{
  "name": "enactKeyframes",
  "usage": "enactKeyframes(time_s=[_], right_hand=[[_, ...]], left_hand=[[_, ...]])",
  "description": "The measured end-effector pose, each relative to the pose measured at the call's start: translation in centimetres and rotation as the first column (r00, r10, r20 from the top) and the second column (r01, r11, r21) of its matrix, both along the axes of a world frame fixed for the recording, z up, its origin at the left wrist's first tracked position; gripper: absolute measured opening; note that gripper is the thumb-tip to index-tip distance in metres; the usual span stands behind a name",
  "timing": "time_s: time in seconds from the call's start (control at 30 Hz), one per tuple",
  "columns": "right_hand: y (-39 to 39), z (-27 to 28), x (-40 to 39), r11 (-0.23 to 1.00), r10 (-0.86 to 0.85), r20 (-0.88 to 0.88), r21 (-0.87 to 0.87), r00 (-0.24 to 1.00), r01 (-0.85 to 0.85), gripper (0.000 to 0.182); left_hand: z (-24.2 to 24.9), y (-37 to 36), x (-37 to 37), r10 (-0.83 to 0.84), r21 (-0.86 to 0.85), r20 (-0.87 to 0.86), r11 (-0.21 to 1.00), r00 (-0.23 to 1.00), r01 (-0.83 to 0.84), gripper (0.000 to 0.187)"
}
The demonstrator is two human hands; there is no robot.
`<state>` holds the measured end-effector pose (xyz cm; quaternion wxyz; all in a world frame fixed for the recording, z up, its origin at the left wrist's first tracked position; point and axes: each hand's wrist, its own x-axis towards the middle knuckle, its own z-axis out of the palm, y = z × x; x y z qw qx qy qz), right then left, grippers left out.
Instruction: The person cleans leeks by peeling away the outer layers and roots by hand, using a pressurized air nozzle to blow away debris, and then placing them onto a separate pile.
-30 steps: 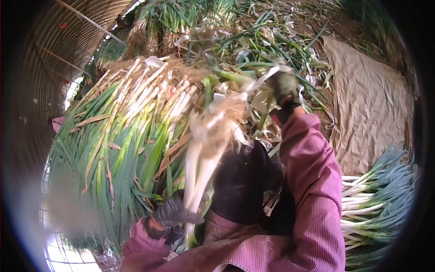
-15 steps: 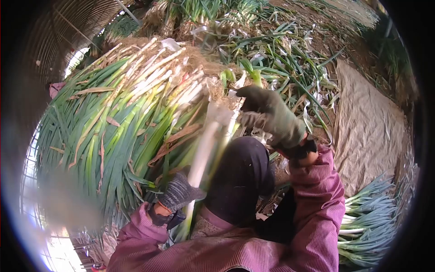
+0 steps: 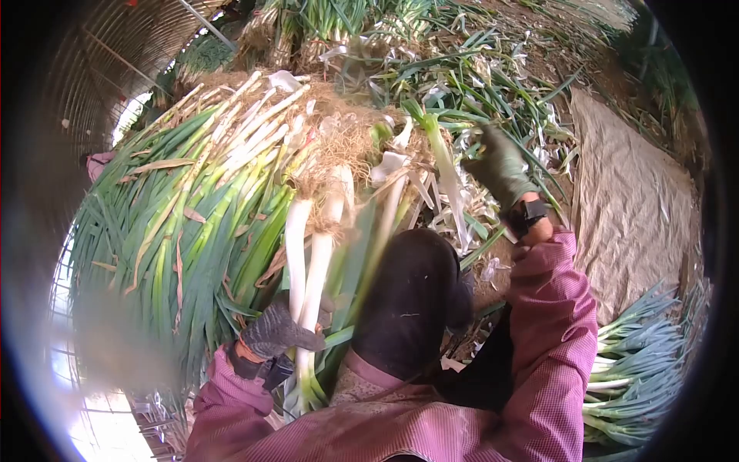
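Note:
My left hand (image 3: 279, 331), in a dark grey knit glove, is wrapped around the lower shafts of two thick green onions (image 3: 314, 262). Their white shafts stand out below a tangle of brown roots at the upper end, and green leaves spread below my fist. My right hand (image 3: 499, 165), in a greenish glove, is over the scraps at the right, with its fingers apart and nothing visible in them. Just left of it a long pale green strip of onion (image 3: 444, 169) slants down beside my knee.
A large pile of green onions (image 3: 169, 208) fills the left. Peeled scraps (image 3: 493, 85) cover the ground behind. At the right are a beige cloth (image 3: 627, 200) and a bundle of green onions (image 3: 635, 377). My knee (image 3: 412, 292) is raised in the middle.
My right hand has moved right, away from the onion roots. The onions in my left hand have shifted left, their roots and shafts now showing more clearly; my left hand has moved slightly left and down.

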<state>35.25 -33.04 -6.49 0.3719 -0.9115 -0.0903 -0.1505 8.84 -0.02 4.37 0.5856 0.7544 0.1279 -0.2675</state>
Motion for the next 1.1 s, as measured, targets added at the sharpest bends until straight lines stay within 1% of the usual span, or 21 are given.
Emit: enactKeyframes(time_s=[0.03,0.07,0.1,0.13,0.2,0.23,0.27,0.33,0.43,0.47,0.53,0.57,0.63,0.67,0.7,0.77,0.8,0.87,0.9,0.97,1.1], right_hand=[[1.7,0.4,-0.6,0.965,0.172,-0.039,0.209,0.984,-0.16,0.066],[3.5,0.3,-0.9,0.824,0.352,-0.068,0.496,0.933,-0.275,0.079],[4.9,1.1,-1.7,0.695,0.461,-0.06,0.645,0.885,-0.318,0.092],[5.4,3.7,-3.2,0.701,0.473,-0.022,0.615,0.881,-0.361,0.09],[5.7,4.3,-3.6,0.284,0.679,0.053,0.901,0.733,-0.328,0.071],[6.0,2.6,-2.5,0.091,0.79,0.063,0.972,0.61,-0.218,0.063],[7.2,-0.7,-1.2,-0.21,0.831,0.21,0.976,0.516,-0.059,0.053],[7.7,-1.0,-1.0,0.362,0.689,0.207,0.733,0.695,-0.577,0.043],[8.1,1.5,-1.1,0.378,0.515,-0.163,0.924,0.841,-0.052,0.012],[6.2,1.7,-1.3,0.374,0.467,-0.188,0.927,0.864,0.0,0.014],[0.9,-5.9,3.6,0.323,0.197,-0.222,0.934,0.955,0.15,0.027],[-3.5,-7.3,4.6,0.8,-0.017,-0.183,0.587,0.983,0.123,0.026],[-4.3,-6.7,6.2,0.938,-0.08,-0.17,0.321,0.982,0.132,0.025],[-4.7,-6.3,6.9,0.974,-0.114,-0.151,0.179,0.982,0.14,0.024],[-2.6,-5.4,5.4,0.931,0.115,-0.167,0.361,0.979,-0.048,0.019],[1.6,-3.4,2.3,0.638,0.544,-0.165,0.718,0.823,-0.278,0.043],[2.8,-0.5,0.5,0.667,0.616,-0.294,0.689,0.731,-0.285,0.06],[5.4,-0.5,-1.3,0.321,0.812,-0.042,0.866,0.583,-0.384,0.06],[6.3,1.8,-3.1,0.43,0.791,-0.035,0.741,0.61,-0.515,0.055],[7.4,5.2,-5.0,0.688,0.719,-0.406,0.527,0.564,-0.499,0.05],[6.8,2.2,-2.2,0.841,0.538,-0.185,0.185,0.823,-0.508,0.031]], left_hand=[[-0.1,0.2,0.3,-0.018,-0.035,-0.018,0.999,1.0,0.017,0.056],[-0.1,0.2,0.6,-0.038,-0.072,-0.039,0.997,0.999,0.035,0.055],[-0.2,0.1,0.8,-0.078,-0.068,-0.044,0.995,0.996,0.075,0.056],[-0.3,-0.1,0.9,-0.117,-0.068,-0.051,0.991,0.992,0.113,0.056],[-0.9,-0.7,0.7,-0.112,-0.17,-0.134,0.981,0.985,0.089,0.057],[-1.3,-0.9,0.5,-0.113,-0.209,-0.162,0.975,0.98,0.078,0.06],[-1.6,-1.1,0.5,-0.115,-0.244,-0.192,0.968,0.975,0.066,0.062],[-1.9,-1.4,0.8,-0.15,-0.278,-0.215,0.957,0.965,0.086,0.065],[-2.4,-1.9,0.6,-0.205,-0.221,-0.192,0.962,0.96,0.161,0.063],[-2.1,-2.1,0.6,-0.224,-0.104,-0.091,0.971,0.97,0.215,0.059],[-1.2,-1.3,-0.1,-0.236,-0.084,-0.053,0.969,0.97,0.231,0.059],[-0.6,-0.8,-0.2,-0.238,-0.072,-0.021,0.969,0.971,0.236,0.058],[1.3,-0.4,-1.0,-0.071,-0.116,-0.124,0.992,0.99,0.057,0.059],[1.5,-0.2,-1.0,-0.022,-0.122,-0.116,0.993,0.993,0.008,0.059],[1.6,-0.1,-1.0,0.023,-0.128,-0.109,0.991,0.994,-0.037,0.059],[0.9,0.2,-0.2,0.055,-0.161,-0.133,0.984,0.99,-0.076,0.058],[0.6,0.1,0.2,0.035,-0.143,-0.105,0.989,0.994,-0.05,0.057],[-0.4,-0.2,0.6,0.008,-0.119,-0.064,0.993,0.998,-0.016,0.056],[-0.9,-0.5,0.8,-0.047,-0.055,-0.035,0.997,0.998,0.046,0.056],[-1.4,-1.2,1.6,-0.165,0.089,0.002,0.982,0.986,0.165,0.057],[-2.3,-0.1,1.5,-0.151,0.164,-0.001,0.975,0.989,0.149,0.056]])
